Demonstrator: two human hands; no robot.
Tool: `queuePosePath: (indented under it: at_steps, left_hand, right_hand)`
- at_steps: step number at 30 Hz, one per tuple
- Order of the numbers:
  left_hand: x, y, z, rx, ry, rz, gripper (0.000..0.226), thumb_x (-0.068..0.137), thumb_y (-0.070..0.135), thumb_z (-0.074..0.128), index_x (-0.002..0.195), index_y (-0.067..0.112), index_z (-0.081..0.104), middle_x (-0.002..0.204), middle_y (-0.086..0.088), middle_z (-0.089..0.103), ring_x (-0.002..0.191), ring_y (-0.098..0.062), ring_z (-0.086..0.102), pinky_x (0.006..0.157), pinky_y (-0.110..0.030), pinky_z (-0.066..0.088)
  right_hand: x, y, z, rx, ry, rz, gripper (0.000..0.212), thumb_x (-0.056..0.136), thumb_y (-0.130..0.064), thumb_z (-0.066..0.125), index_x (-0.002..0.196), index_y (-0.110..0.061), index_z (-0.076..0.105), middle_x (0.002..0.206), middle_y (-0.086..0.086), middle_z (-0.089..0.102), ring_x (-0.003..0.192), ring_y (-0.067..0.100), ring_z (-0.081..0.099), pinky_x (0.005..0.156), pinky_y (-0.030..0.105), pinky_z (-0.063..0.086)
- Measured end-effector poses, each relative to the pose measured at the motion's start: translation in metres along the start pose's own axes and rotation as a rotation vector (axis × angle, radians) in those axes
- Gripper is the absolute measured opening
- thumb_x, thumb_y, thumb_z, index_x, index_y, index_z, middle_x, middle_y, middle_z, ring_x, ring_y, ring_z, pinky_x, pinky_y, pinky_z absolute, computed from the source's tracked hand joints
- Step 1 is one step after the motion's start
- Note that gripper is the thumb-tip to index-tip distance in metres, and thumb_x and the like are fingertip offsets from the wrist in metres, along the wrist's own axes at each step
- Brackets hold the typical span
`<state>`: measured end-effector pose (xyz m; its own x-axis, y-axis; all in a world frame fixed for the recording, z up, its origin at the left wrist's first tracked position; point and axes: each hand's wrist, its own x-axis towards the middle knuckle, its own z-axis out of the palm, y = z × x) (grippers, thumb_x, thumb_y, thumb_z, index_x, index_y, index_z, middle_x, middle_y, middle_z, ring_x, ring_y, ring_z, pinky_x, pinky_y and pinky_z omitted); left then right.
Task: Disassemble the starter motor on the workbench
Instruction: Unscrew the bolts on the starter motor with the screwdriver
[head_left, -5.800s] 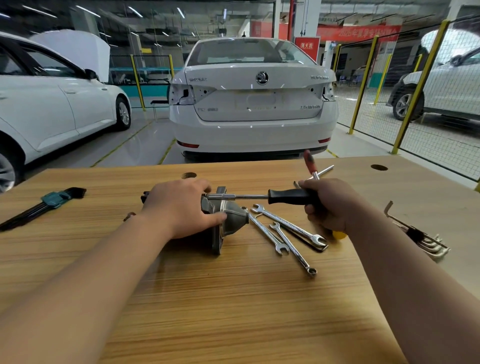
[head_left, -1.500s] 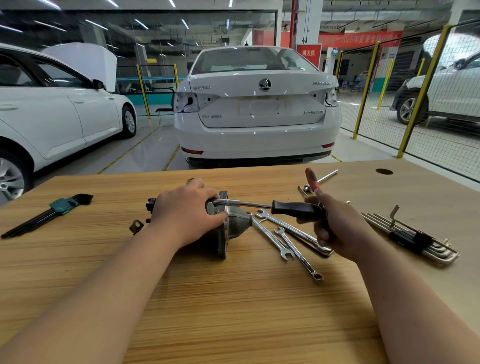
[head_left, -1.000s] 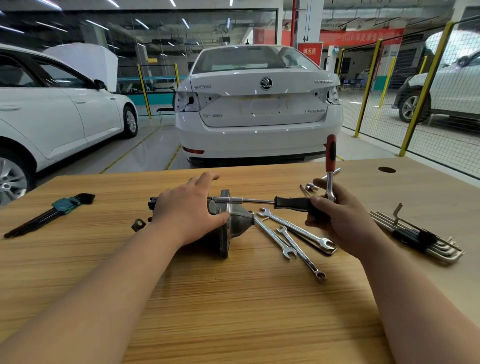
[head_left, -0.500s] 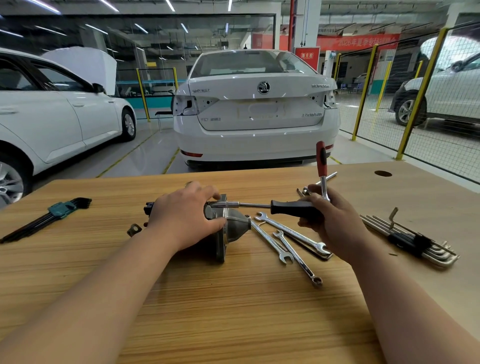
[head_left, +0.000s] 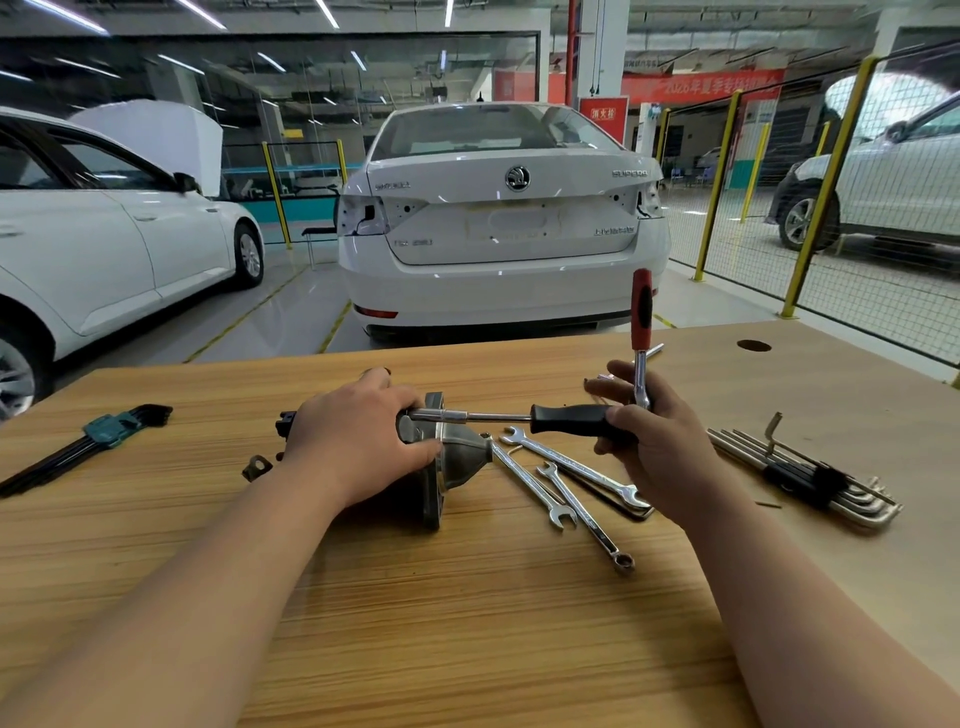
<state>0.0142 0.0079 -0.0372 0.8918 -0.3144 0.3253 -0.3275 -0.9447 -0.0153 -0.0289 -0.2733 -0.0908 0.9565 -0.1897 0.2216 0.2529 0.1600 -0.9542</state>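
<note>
- Head view: starter motor (head_left: 447, 457) lies on its side at centre frame on the wooden workbench (head_left: 467, 623), nose cone pointing right.
- Left hand (head_left: 358, 441) laid over the motor body, fingers wrapped round it, thumb against the flange; most of the housing hidden beneath the palm.
- Right hand (head_left: 654, 441), right of centre, grips two tools at once: the black handle of a nut driver (head_left: 566, 418), and a red-handled ratchet (head_left: 641, 322) standing upright above the knuckles.
- Driver shaft runs level to the left; its socket tip meets the motor's top edge just beside the left fingers.
- Loose spanners (head_left: 561, 478) fanned on the bench between motor and right wrist.
- Hex key set (head_left: 810, 473) at right; a second, teal-holdered hex key set (head_left: 98, 436) at far left.
- Small metal bracket (head_left: 256, 466) just left of the left wrist.
- White car (head_left: 504, 218) parked beyond the bench, upper centre.
</note>
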Motion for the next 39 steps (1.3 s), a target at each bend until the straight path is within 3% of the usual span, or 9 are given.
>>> queuePosePath:
  at_steps: [5, 8, 13, 18, 21, 27, 31, 35, 39]
  left_hand:
    - [0.0, 0.0, 0.0, 0.016, 0.002, -0.003, 0.048, 0.076, 0.075, 0.045, 0.112, 0.045, 0.054, 0.104, 0.016, 0.047, 0.082, -0.008, 0.045, 0.055, -0.026, 0.028]
    - [0.0, 0.0, 0.0, 0.011, 0.013, -0.011, 0.047, 0.076, 0.075, 0.045, 0.111, 0.045, 0.055, 0.101, 0.017, 0.047, 0.081, -0.007, 0.044, 0.053, -0.026, 0.024]
    - [-0.001, 0.001, 0.0, 0.001, 0.02, -0.023, 0.047, 0.074, 0.075, 0.047, 0.111, 0.046, 0.055, 0.105, 0.018, 0.048, 0.08, -0.007, 0.042, 0.053, -0.025, 0.022]
    - [-0.001, 0.001, 0.001, 0.0, 0.036, -0.025, 0.048, 0.074, 0.075, 0.047, 0.11, 0.045, 0.055, 0.1, 0.019, 0.046, 0.078, -0.006, 0.042, 0.052, -0.025, 0.022]
    - [-0.001, 0.003, 0.003, -0.005, 0.072, -0.03, 0.047, 0.075, 0.073, 0.048, 0.112, 0.044, 0.054, 0.099, 0.019, 0.046, 0.077, -0.006, 0.041, 0.052, -0.024, 0.022]
    - [0.001, 0.007, 0.005, -0.01, 0.109, -0.037, 0.05, 0.074, 0.072, 0.05, 0.114, 0.043, 0.051, 0.109, 0.017, 0.053, 0.078, -0.007, 0.04, 0.052, -0.025, 0.023]
    - [0.0, 0.004, 0.003, -0.033, 0.071, -0.01, 0.065, 0.066, 0.081, 0.045, 0.119, 0.044, 0.047, 0.115, 0.019, 0.052, 0.083, -0.007, 0.045, 0.054, -0.026, 0.025]
    - [0.001, -0.001, -0.001, -0.103, -0.02, 0.022, 0.077, 0.063, 0.083, 0.047, 0.128, 0.043, 0.039, 0.127, 0.021, 0.046, 0.109, -0.009, 0.051, 0.069, -0.03, 0.032]
    - [0.002, -0.005, -0.006, -0.099, -0.103, 0.079, 0.076, 0.067, 0.079, 0.052, 0.131, 0.041, 0.037, 0.13, 0.021, 0.04, 0.113, -0.008, 0.047, 0.077, -0.031, 0.035]
  right_hand:
    - [-0.003, -0.001, 0.006, -0.097, 0.067, -0.028, 0.017, 0.099, -0.022, 0.052, 0.114, -0.023, 0.06, 0.1, 0.008, 0.073, 0.055, 0.016, 0.056, 0.05, 0.028, 0.048]
    - [-0.002, -0.001, 0.008, -0.142, 0.099, -0.019, 0.018, 0.104, -0.023, 0.044, 0.114, -0.021, 0.058, 0.094, 0.007, 0.075, 0.044, 0.014, 0.047, 0.042, 0.027, 0.044]
    - [-0.003, 0.0, 0.005, -0.08, 0.066, -0.04, 0.027, 0.099, -0.007, 0.05, 0.117, -0.024, 0.06, 0.102, 0.004, 0.073, 0.053, 0.017, 0.056, 0.05, 0.028, 0.05]
    - [0.001, 0.004, 0.0, -0.067, 0.04, -0.013, 0.039, 0.094, 0.003, 0.05, 0.122, -0.023, 0.058, 0.108, -0.007, 0.07, 0.089, 0.02, 0.065, 0.069, 0.03, 0.052]
    - [-0.002, 0.002, 0.005, -0.093, 0.082, -0.03, 0.035, 0.095, 0.002, 0.049, 0.122, -0.019, 0.058, 0.106, -0.003, 0.069, 0.085, 0.018, 0.064, 0.064, 0.027, 0.053]
    - [0.005, -0.003, 0.012, -0.176, 0.177, -0.07, 0.023, 0.104, -0.022, 0.043, 0.118, -0.01, 0.056, 0.092, 0.007, 0.073, 0.043, 0.009, 0.05, 0.038, 0.024, 0.041]
    - [0.009, -0.008, 0.011, -0.054, 0.112, -0.065, 0.023, 0.1, -0.005, 0.047, 0.118, -0.017, 0.056, 0.103, 0.011, 0.07, 0.052, 0.019, 0.049, 0.043, 0.027, 0.043]
    - [0.012, -0.006, 0.007, 0.046, 0.067, -0.021, 0.04, 0.093, 0.01, 0.045, 0.117, -0.02, 0.057, 0.112, 0.007, 0.065, 0.084, 0.02, 0.063, 0.058, 0.027, 0.051]
    - [0.013, -0.003, 0.007, -0.007, 0.069, -0.017, 0.028, 0.096, 0.001, 0.048, 0.114, -0.018, 0.058, 0.104, 0.006, 0.071, 0.076, 0.021, 0.065, 0.055, 0.03, 0.05]
